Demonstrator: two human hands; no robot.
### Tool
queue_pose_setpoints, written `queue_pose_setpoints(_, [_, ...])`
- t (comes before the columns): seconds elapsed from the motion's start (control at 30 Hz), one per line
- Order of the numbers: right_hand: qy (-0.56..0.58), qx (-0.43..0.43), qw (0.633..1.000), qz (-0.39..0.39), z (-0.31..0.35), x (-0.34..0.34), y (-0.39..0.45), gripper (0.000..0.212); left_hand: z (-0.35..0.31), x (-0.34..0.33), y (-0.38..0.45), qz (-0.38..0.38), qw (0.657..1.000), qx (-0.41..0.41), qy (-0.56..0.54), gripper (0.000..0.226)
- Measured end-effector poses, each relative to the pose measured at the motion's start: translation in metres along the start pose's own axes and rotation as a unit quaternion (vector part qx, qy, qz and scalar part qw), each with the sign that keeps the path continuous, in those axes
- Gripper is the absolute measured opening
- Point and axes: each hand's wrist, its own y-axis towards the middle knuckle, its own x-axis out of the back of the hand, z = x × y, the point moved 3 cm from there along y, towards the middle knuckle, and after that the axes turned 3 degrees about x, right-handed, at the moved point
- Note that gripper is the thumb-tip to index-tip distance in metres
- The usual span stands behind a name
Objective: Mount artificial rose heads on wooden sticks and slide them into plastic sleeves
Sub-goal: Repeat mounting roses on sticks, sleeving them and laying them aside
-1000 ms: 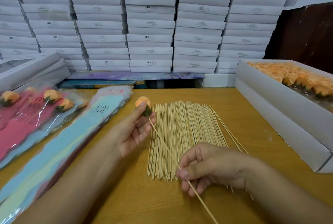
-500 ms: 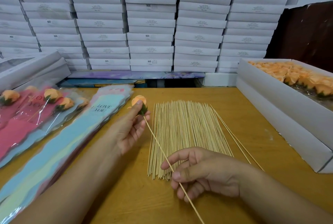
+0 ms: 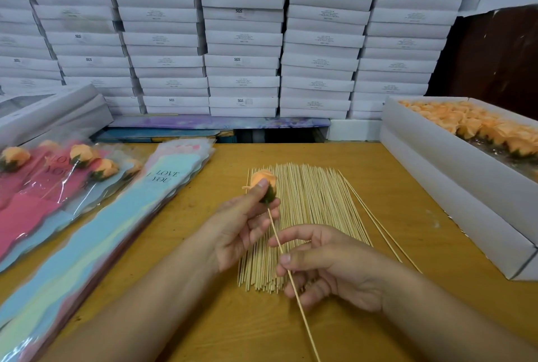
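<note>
My left hand pinches an orange rose head with a green base between thumb and fingers, above the far end of the stick pile. A thin wooden stick runs from the rose's base down toward me. My right hand pinches that stick partway along between thumb and forefinger. A flat pile of wooden sticks lies on the wooden table under both hands. A stack of plastic sleeves printed "LOVE YOU" lies to the left.
Finished sleeved roses lie at the far left. A long white box holding several orange rose heads stands at the right. Stacked white boxes form a wall behind the table. Two loose sticks lie right of the pile.
Both hands have shifted right with the rose and stick. My right hand has slid up the stick toward the rose, so the two hands are closer together.
</note>
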Motion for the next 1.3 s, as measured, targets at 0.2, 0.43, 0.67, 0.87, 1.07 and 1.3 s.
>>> queue_pose_setpoints(0.2, [0.022, 0.040, 0.998, -0.033, 0.007, 0.015, 0.001, 0.042, -0.005, -0.001, -0.007, 0.012, 1.000, 0.001, 0.025, 0.060])
queue_pose_setpoints(0.43, [0.074, 0.129, 0.968, -0.202, 0.020, 0.062, 0.008, 0.035, 0.005, -0.005, -0.021, 0.048, 0.986, 0.045, 0.156, 0.049])
queue_pose_setpoints(0.67, [0.107, 0.185, 0.941, -0.264, 0.031, 0.092, 0.004, 0.034, 0.026, -0.022, -0.036, 0.114, 0.946, 0.103, 0.285, 0.025])
queue_pose_setpoints(0.87, [0.103, 0.176, 0.948, -0.244, 0.028, 0.087, 0.006, 0.034, 0.032, -0.029, -0.037, 0.098, 0.939, 0.076, 0.320, 0.017])
queue_pose_setpoints(1.07, [0.086, 0.172, 0.955, -0.225, 0.026, 0.070, 0.010, 0.050, 0.029, -0.029, -0.036, 0.094, 0.931, 0.052, 0.348, 0.007])
queue_pose_setpoints(1.3, [0.057, 0.150, 0.968, -0.192, 0.020, 0.054, 0.007, 0.062, 0.023, -0.027, -0.036, 0.074, 0.944, 0.019, 0.322, 0.005])
